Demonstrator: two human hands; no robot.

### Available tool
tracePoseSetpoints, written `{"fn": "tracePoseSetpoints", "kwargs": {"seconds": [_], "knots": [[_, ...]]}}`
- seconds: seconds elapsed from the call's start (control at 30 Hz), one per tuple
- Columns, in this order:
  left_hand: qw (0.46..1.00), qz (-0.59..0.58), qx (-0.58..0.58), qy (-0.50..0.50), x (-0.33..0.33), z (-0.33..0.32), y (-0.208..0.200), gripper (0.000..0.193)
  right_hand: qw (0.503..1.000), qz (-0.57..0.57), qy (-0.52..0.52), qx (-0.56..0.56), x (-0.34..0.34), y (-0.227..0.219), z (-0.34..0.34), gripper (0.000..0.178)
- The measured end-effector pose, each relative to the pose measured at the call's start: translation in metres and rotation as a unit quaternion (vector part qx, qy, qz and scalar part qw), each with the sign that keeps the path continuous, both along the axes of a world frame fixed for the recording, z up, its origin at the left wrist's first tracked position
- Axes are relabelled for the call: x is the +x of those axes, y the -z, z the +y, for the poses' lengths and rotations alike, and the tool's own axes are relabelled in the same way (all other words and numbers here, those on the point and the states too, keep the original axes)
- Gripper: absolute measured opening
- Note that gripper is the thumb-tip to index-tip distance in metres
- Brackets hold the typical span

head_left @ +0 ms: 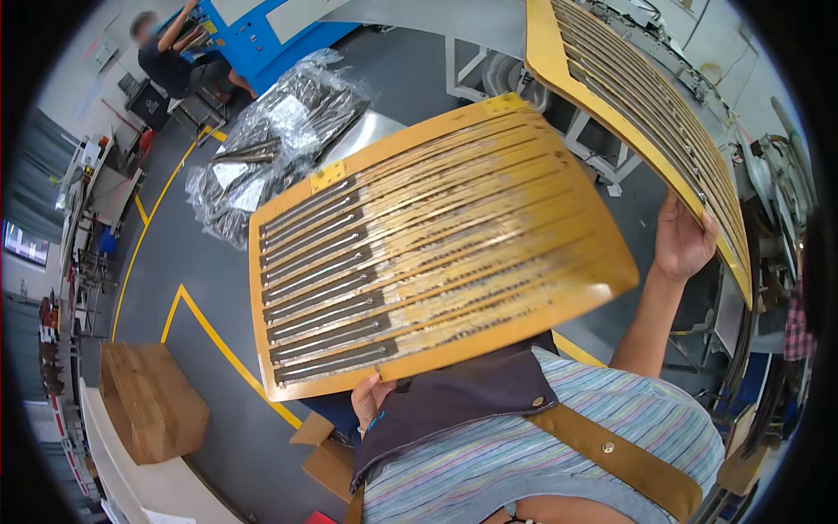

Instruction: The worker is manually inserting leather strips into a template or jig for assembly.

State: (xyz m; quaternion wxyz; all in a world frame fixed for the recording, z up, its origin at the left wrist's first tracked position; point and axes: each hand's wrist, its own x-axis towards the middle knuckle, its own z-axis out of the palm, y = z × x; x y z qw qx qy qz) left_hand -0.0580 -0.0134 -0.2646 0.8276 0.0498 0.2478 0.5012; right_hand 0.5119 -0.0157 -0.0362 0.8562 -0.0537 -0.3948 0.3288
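My left hand (370,400) grips the lower edge of a large yellow panel (454,236) with long parallel slots that hold dark metal strips; the panel is tilted flat in front of my chest and hides most of that hand. My right hand (683,244) is raised at the right, arm stretched up, and holds the lower edge of a second yellow slotted panel (646,113), which slants from the top centre down to the right. The two panels are apart.
Clear plastic bags of metal parts (279,140) lie on the grey floor behind the panel. A cardboard box (148,397) sits on a white bench at lower left. Yellow floor lines (209,327) run past. Another person (170,57) sits by a blue machine (262,35) at the back left. Machinery stands at the right.
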Motion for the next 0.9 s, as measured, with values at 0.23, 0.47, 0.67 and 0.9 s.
{"fn": "tracePoseSetpoints", "kwargs": {"seconds": [0.23, 0.47, 0.67, 0.9], "knots": [[0.999, 0.009, 0.002, -0.036, 0.023, 0.034, 0.028, 0.054, 0.996, 0.040, 0.043, -0.060, 0.002, 0.023, 0.028, 0.074], [0.965, 0.074, -0.202, 0.153, 0.107, 0.081, 0.000, 0.034, 0.984, 0.114, -0.001, -0.135, 0.022, 0.106, 0.074, 0.047], [0.688, 0.526, 0.474, 0.159, 0.221, 0.151, -0.120, 0.057, 0.980, 0.091, -0.001, -0.179, 0.029, 0.156, 0.131, 0.022], [0.295, 0.616, 0.730, -0.009, 0.365, 0.240, -0.159, 0.078, 0.828, -0.393, 0.089, -0.389, -0.001, 0.068, 0.069, 0.048]]}}
